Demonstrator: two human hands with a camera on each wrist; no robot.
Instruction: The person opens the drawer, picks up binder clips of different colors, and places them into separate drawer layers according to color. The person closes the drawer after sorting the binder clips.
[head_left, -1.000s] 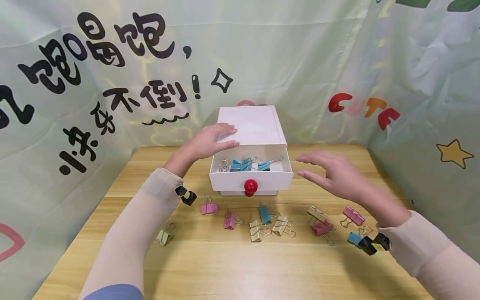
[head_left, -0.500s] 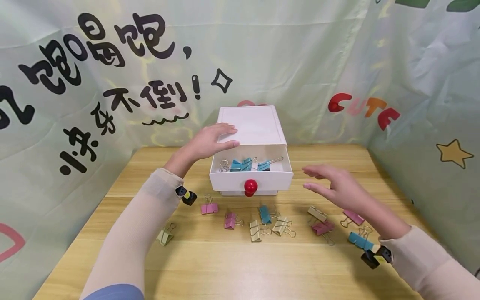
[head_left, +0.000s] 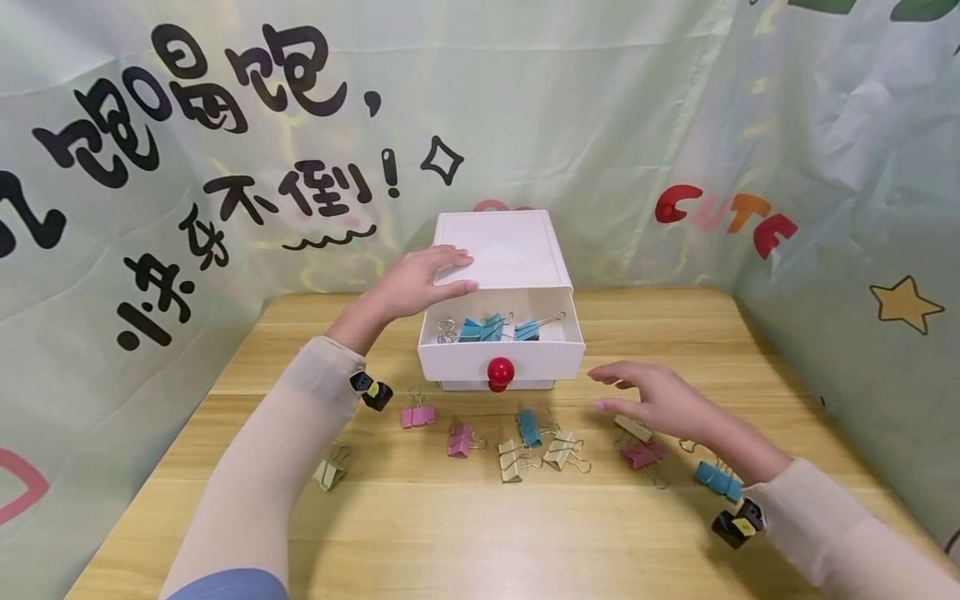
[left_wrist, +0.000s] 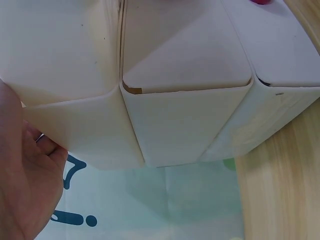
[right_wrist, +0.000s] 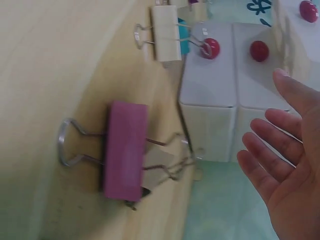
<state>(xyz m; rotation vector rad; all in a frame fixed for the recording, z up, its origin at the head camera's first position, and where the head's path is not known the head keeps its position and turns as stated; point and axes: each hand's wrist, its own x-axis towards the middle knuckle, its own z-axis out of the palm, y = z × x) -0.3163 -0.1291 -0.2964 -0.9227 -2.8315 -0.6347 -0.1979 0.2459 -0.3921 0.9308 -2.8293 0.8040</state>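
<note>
A white drawer box (head_left: 504,246) stands at the back of the table, its top drawer (head_left: 457,363) pulled out by the red knob side. Blue binder clips (head_left: 480,330) lie inside it. My left hand (head_left: 418,282) rests on the box's top left edge, fingers extended over the lid. In the left wrist view the same hand (left_wrist: 32,175) lies along the box's side. My right hand (head_left: 660,398), holding nothing, hovers right of the drawer with loosely bent fingers. Below it lie a cream binder clip (head_left: 633,428) and a pink binder clip (right_wrist: 126,150); its forearm hides another pink one.
More binder clips lie scattered before the box: a pink one (head_left: 417,417), a blue one (head_left: 529,427), a cream one (head_left: 510,461) and others. Another blue clip (head_left: 717,480) is by the right wrist. Lower drawers with red knobs (right_wrist: 259,51) sit under the pulled-out one. Printed cloth (head_left: 600,125) surrounds the table.
My right hand has drawn back slightly, then moved down and toward me, over the clips at the right. The left hand has stayed on the box.
</note>
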